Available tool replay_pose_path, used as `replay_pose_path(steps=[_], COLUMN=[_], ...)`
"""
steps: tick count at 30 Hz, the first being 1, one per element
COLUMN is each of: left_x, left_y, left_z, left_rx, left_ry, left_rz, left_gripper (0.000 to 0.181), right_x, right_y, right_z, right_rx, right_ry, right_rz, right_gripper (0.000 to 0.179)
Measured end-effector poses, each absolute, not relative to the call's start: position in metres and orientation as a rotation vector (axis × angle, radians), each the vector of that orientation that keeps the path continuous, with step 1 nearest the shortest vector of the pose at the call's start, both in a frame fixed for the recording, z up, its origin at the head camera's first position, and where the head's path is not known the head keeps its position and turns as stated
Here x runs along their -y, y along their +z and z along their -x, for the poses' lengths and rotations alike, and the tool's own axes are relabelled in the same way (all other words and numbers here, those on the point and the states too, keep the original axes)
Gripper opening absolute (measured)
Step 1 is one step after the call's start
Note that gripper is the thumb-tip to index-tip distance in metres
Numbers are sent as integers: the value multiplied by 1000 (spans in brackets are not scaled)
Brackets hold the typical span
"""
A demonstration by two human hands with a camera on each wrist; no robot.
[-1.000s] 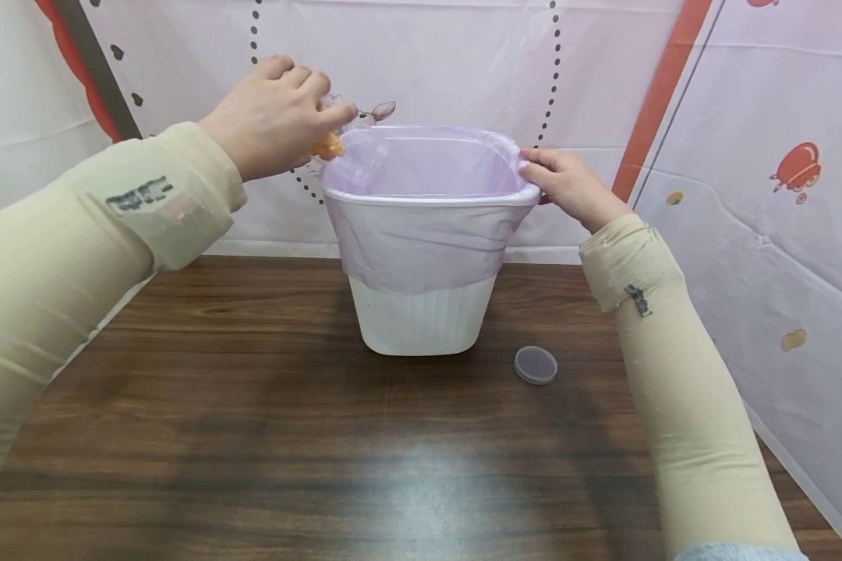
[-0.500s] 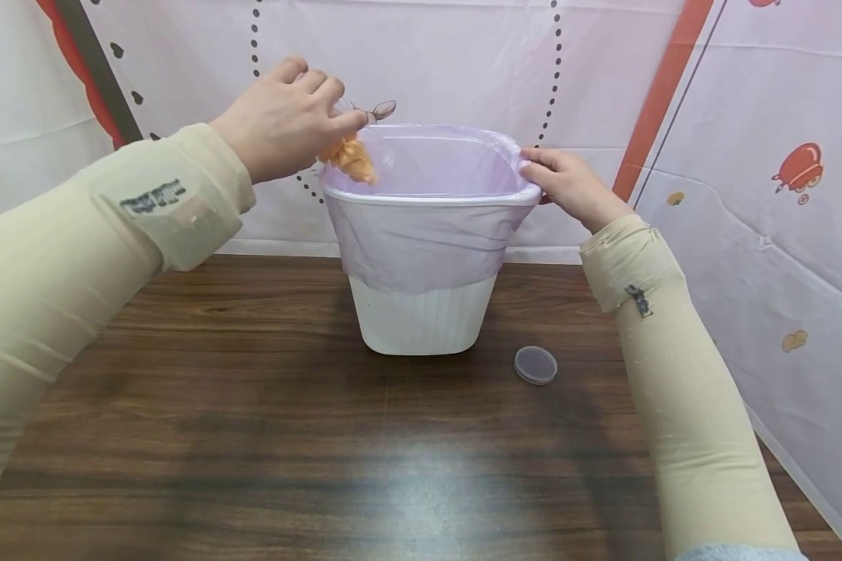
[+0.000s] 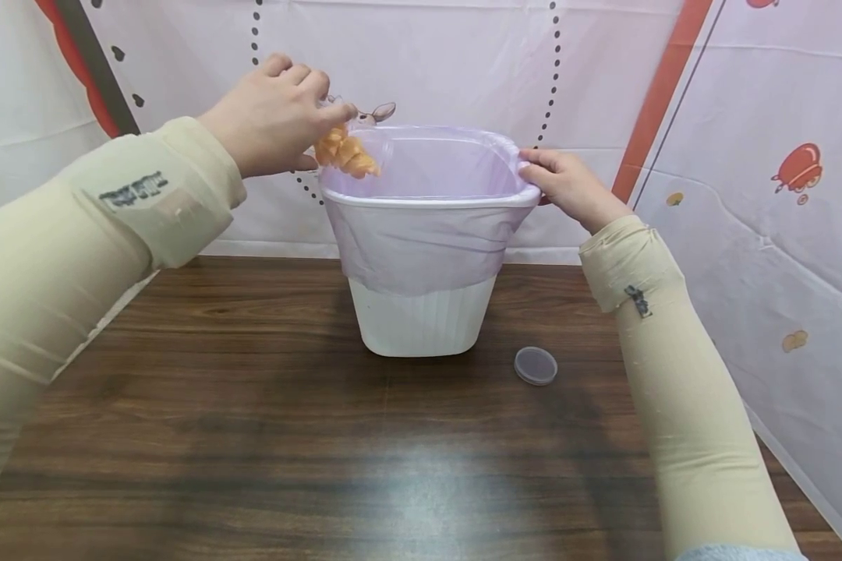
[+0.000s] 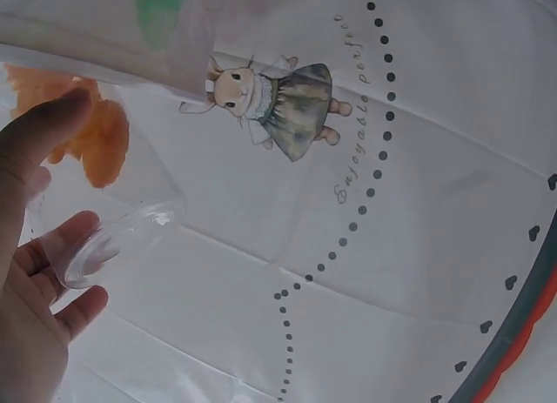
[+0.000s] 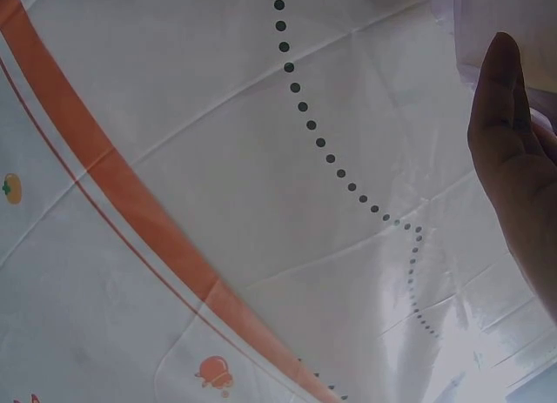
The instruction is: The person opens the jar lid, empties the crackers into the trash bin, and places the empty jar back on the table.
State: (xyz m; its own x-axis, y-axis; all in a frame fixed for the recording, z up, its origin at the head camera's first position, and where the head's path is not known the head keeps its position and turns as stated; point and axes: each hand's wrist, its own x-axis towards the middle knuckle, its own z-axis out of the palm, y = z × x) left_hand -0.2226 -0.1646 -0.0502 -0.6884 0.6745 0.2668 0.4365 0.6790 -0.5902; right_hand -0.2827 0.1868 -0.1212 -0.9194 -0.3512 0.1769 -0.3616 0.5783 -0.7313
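My left hand (image 3: 274, 117) grips a clear plastic cup (image 4: 130, 238), held tilted over the left rim of a white trash bin (image 3: 421, 323). Orange pieces that look like peel (image 3: 351, 156) lie in the cup, towards its mouth; in the left wrist view, the thumb overlaps these pieces (image 4: 106, 146). A thin purple bag (image 3: 421, 249) lines the bin and folds down over its outside. At the right rim, my right hand (image 3: 568, 183) pinches bin edge and bag, thumb on the near side. Its other fingertips are partly hidden behind the rim.
A round clear lid (image 3: 535, 365) lies on the dark wooden table (image 3: 288, 452), right of the bin's base. Close behind the bin hangs a white printed cloth (image 3: 456, 62), and another printed cloth (image 3: 765, 257) stands along the right side.
My left hand has dipped right and come back left with the cup. More of the orange pieces shows beside the fingers than a second ago. The right hand stays on the rim.
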Motion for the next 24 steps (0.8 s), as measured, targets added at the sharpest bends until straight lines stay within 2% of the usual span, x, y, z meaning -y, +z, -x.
replay_pose_path(steps=[6, 14, 24], left_x=[168, 168, 186], left_y=[-44, -38, -39], left_z=[224, 223, 227], left_rx=[2558, 2599, 2966], left_ry=[613, 582, 200], left_rz=[845, 840, 571], left_gripper=[74, 68, 81], right_x=[-187, -190, -187], right_y=[-121, -121, -122], right_z=[283, 284, 284], right_rx=[2794, 2776, 2761], right_ry=[1286, 1317, 1308], right_rz=[-619, -642, -655], right_gripper=[56, 56, 55])
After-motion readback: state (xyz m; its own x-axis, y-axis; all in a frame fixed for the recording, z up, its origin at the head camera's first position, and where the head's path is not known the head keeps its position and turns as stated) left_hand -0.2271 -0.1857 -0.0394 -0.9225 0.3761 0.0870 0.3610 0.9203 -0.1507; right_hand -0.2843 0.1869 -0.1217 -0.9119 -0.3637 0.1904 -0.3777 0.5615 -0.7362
